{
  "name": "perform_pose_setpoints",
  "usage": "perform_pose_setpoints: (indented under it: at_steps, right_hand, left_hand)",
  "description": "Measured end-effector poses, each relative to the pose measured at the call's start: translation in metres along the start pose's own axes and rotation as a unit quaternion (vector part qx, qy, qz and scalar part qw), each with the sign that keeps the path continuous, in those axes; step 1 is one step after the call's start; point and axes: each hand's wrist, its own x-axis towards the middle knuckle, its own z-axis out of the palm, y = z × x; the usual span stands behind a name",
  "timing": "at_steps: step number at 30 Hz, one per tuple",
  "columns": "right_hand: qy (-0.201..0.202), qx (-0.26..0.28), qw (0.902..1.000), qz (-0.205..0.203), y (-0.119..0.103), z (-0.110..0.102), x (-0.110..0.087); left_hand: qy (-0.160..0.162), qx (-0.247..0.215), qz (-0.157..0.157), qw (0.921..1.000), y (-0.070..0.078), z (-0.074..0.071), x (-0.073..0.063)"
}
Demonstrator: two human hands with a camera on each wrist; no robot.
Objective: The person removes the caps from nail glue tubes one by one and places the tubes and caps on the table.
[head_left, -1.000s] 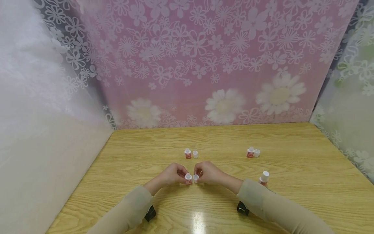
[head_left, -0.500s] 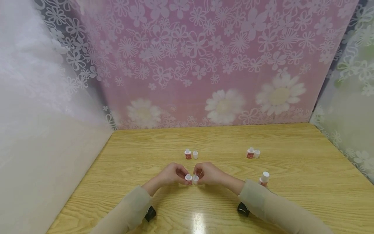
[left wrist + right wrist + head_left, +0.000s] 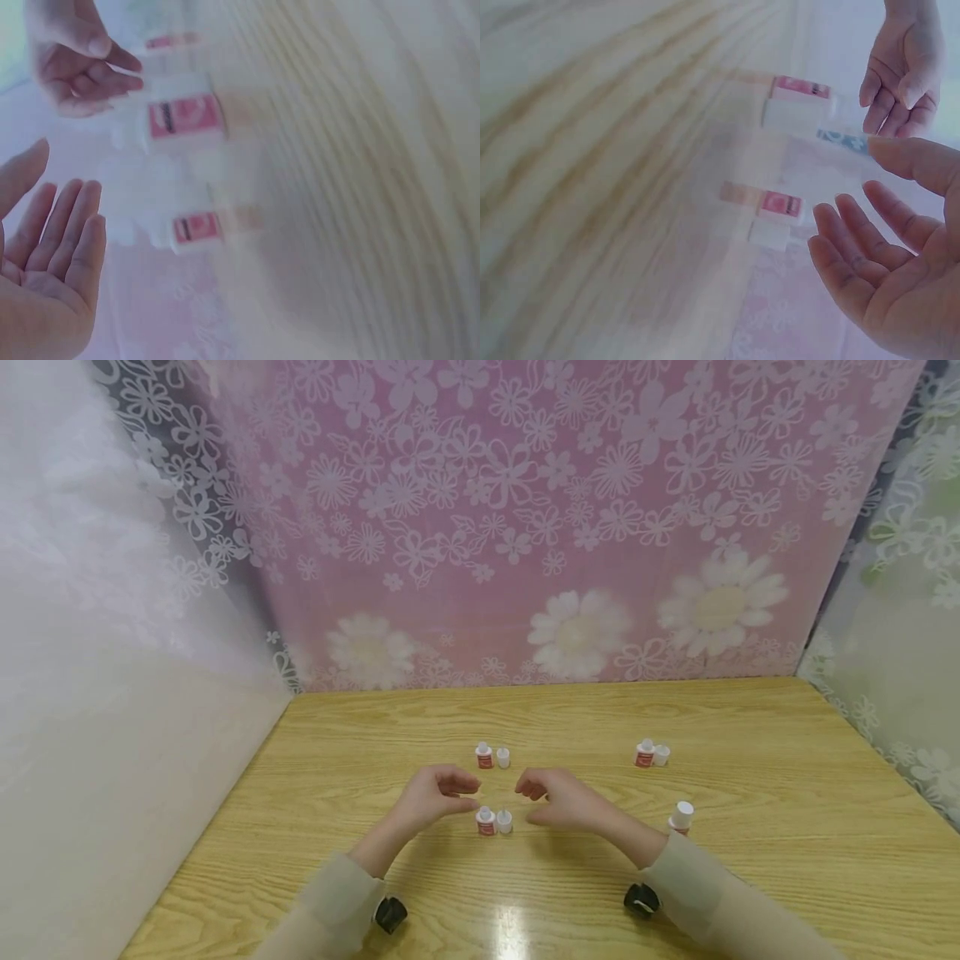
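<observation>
A small white bottle (image 3: 486, 822) with a red label stands uncapped on the wooden table, its white cap (image 3: 505, 822) upright right beside it. To the left of the bottle my left hand (image 3: 437, 795) is held with fingers apart from the thumb and nothing in it. My right hand (image 3: 561, 798) hovers to the right of the cap, also holding nothing. In the left wrist view the fingers of my left hand (image 3: 56, 262) are spread near the bottle (image 3: 185, 116). The right wrist view shows my right hand (image 3: 900, 247) with relaxed fingers, the cap (image 3: 789, 112) in front of the bottle.
Farther back stand another uncapped bottle (image 3: 484, 756) and its cap (image 3: 503, 757). At the back right is a third such bottle (image 3: 644, 753) beside its cap (image 3: 662, 755). A capped bottle (image 3: 681, 817) stands near my right sleeve. Flowered curtains (image 3: 525, 527) surround the table.
Both hands have let go, the left of the bottle and the right of the cap, and moved apart and slightly up. Bottle and cap stay standing side by side.
</observation>
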Motion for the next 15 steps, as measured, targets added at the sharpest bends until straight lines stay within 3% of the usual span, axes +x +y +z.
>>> perform_pose_setpoints:
  at_steps: [2, 7, 15]
  right_hand:
    - [0.004, -0.004, 1.0, -0.004, 0.001, -0.004, -0.004]
    - [0.015, -0.005, 0.9998, -0.013, 0.004, -0.015, -0.013]
    - [0.036, -0.009, 0.9992, -0.015, 0.004, -0.031, -0.028]
  left_hand:
    - [0.011, -0.014, -0.001, 0.9998, 0.012, 0.005, -0.003]
    - [0.018, -0.017, 0.013, 0.9996, 0.025, 0.015, -0.003]
    - [0.0, -0.017, 0.016, 0.9997, 0.033, 0.028, 0.004]
